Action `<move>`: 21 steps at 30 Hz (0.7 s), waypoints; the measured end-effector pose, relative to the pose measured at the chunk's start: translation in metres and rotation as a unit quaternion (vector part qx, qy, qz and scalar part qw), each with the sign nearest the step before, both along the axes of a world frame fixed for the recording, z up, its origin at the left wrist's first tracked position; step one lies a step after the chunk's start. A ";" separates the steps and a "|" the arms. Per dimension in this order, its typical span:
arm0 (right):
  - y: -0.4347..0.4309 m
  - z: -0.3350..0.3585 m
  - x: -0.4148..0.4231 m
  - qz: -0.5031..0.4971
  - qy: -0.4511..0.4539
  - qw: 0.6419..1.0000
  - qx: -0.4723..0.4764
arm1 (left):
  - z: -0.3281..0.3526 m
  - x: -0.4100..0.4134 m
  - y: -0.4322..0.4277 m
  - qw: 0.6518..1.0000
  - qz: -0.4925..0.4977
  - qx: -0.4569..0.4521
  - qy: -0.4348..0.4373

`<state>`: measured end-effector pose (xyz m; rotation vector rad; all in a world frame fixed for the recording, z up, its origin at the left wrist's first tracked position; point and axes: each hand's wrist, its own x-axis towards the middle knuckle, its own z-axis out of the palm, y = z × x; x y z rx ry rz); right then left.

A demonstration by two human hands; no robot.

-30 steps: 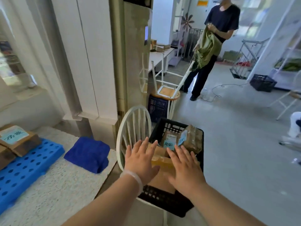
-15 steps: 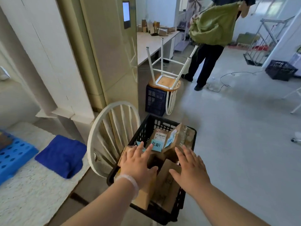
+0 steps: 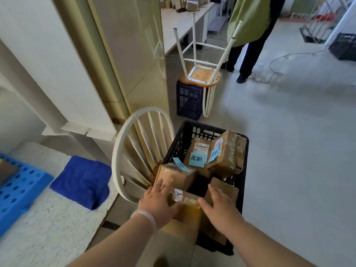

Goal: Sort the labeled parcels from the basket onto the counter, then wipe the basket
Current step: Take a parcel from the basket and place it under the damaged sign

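A black plastic basket (image 3: 241, 182) stands on a white chair and holds several cardboard parcels. At its near end a brown taped parcel (image 3: 187, 211) is raised over the front rim, clasped between my left hand (image 3: 159, 201) and my right hand (image 3: 219, 207). Behind it lies a small box (image 3: 177, 177) with a blue label. Farther back are a flat parcel with a blue handwritten label (image 3: 197, 159) and a tape-wrapped parcel (image 3: 230, 155). The speckled white counter (image 3: 48, 228) is to my left.
A folded blue cloth (image 3: 82, 182) and a blue perforated tray (image 3: 17, 191) lie on the counter. The chair's round white back (image 3: 142, 151) rises between counter and basket. An upturned stool (image 3: 200, 74) sits on a dark blue crate (image 3: 188, 101). A person (image 3: 250, 35) stands behind.
My view has tilted down and moved closer to the basket. Both hands slid from the top of the parcels onto the sides of the near parcel, which has risen over the rim.
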<state>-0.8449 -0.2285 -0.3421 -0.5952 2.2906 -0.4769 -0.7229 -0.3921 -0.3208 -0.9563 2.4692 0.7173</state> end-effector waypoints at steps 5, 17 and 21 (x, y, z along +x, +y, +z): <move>-0.011 -0.007 0.016 -0.075 -0.153 0.985 0.001 | -0.014 0.000 0.003 0.997 0.026 0.069 -0.020; -0.018 0.000 0.009 -0.169 -0.229 0.958 -0.016 | -0.003 -0.011 0.015 0.998 0.043 0.038 0.008; -0.012 0.018 0.002 -0.188 -0.229 0.955 -0.030 | 0.010 -0.016 0.025 0.995 0.075 0.037 0.047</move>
